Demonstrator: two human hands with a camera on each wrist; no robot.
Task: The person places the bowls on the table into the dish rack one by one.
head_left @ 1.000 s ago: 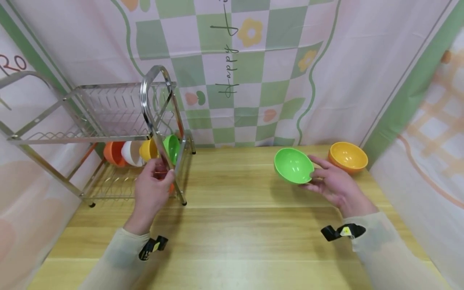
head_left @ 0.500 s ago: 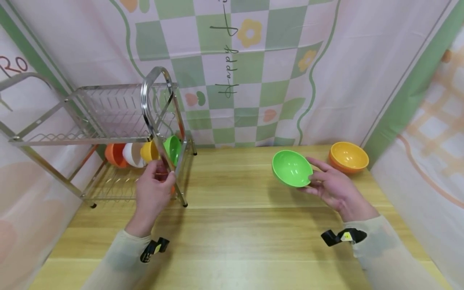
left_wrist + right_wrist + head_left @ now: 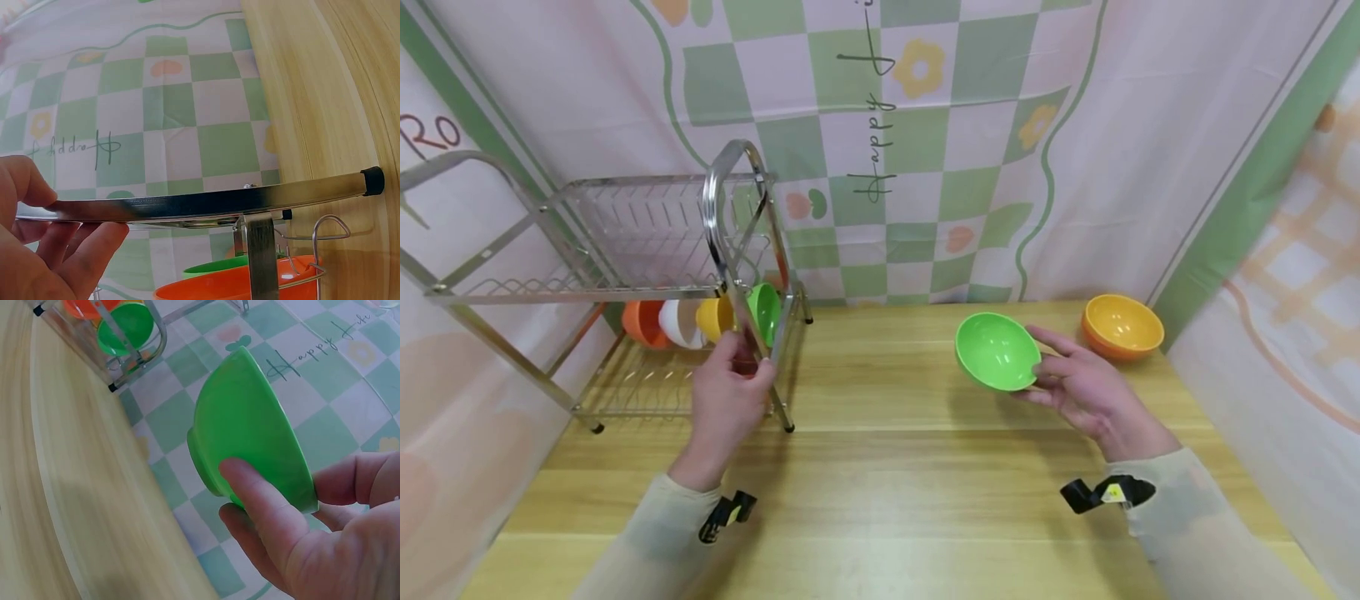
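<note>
My right hand [image 3: 1081,390] grips a light green bowl [image 3: 997,352] by its right side, tilted above the table with its inside towards the head camera. In the right wrist view the bowl [image 3: 250,431] shows its outer wall and foot ring, fingers on both sides of the wall. At the left, my left hand [image 3: 728,402] holds the near right upright of a metal dish rack [image 3: 747,312]. The left wrist view shows thumb and fingers pinching that flat metal bar [image 3: 206,203]. On the rack's lower tier stand bowls: orange [image 3: 643,324], white [image 3: 679,323], yellow [image 3: 715,317] and green [image 3: 765,313].
An orange-yellow bowl [image 3: 1122,325] sits at the back right of the wooden table [image 3: 880,500]. The rack's upper tier [image 3: 632,233] is bare wire. A checkered curtain [image 3: 910,167] hangs behind, with more cloth at both sides.
My right hand has carried the green bowl slightly left and down. The rack has shifted a little to the right in view, with my left hand still on its upright.
</note>
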